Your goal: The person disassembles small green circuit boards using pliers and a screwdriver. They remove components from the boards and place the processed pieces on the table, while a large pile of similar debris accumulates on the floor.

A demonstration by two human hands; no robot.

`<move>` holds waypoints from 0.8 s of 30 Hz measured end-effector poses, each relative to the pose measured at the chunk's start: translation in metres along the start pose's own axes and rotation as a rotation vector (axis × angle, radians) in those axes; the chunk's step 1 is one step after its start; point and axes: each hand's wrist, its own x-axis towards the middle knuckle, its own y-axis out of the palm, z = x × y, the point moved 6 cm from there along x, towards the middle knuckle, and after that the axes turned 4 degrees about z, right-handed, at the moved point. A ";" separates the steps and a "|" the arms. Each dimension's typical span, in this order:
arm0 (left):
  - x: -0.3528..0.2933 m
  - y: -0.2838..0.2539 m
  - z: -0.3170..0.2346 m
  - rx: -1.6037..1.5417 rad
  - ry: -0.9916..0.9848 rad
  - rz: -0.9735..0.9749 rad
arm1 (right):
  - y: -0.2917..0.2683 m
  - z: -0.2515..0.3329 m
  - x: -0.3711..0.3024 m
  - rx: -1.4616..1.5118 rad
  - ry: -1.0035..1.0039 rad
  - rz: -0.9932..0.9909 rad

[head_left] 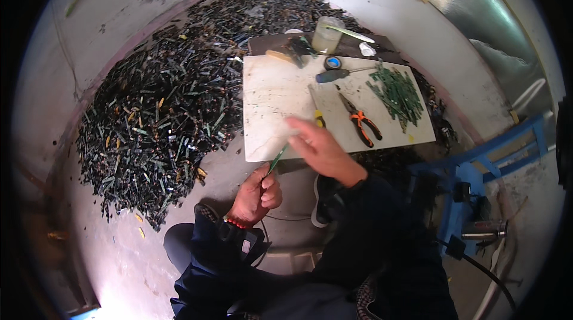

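Note:
My left hand [255,196], a red bead bracelet at its wrist, is closed around a narrow green strip [278,157] like a circuit-board piece. The strip points up and slightly right, its upper end over the near edge of a white board [268,90]. My right hand [322,150] hovers just right of the strip, somewhat blurred, with fingers stretched out and apart and nothing visible in them. Beyond it on the board lies a screwdriver with a yellow handle [319,119]. Pliers with orange and black handles [365,129] rest to its right.
A heap of green strips [395,96] covers the board's right side. Behind lie a blue-handled screwdriver [332,76], a tape roll [333,62] and a cloudy jar [327,36]. A large pile of dark strips [161,111] spreads over the floor at left; a blue chair [477,165] stands at right.

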 end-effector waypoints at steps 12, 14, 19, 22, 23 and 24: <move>0.008 0.020 0.023 0.012 -0.193 0.001 | -0.036 -0.007 -0.050 0.162 0.280 0.216; 0.008 0.025 0.022 0.035 -0.174 0.001 | -0.063 -0.032 -0.055 0.164 0.306 0.005; 0.013 0.015 0.023 0.208 -0.160 -0.075 | -0.199 -0.099 -0.092 0.107 0.221 -1.025; 0.011 0.012 0.023 0.416 -0.146 -0.142 | -0.252 -0.131 -0.108 0.069 0.162 -1.106; 0.008 0.012 0.022 0.482 -0.134 -0.149 | -0.260 -0.139 -0.111 0.038 0.201 -1.140; 0.006 0.010 0.021 0.548 -0.125 -0.159 | -0.265 -0.147 -0.111 0.025 0.227 -1.126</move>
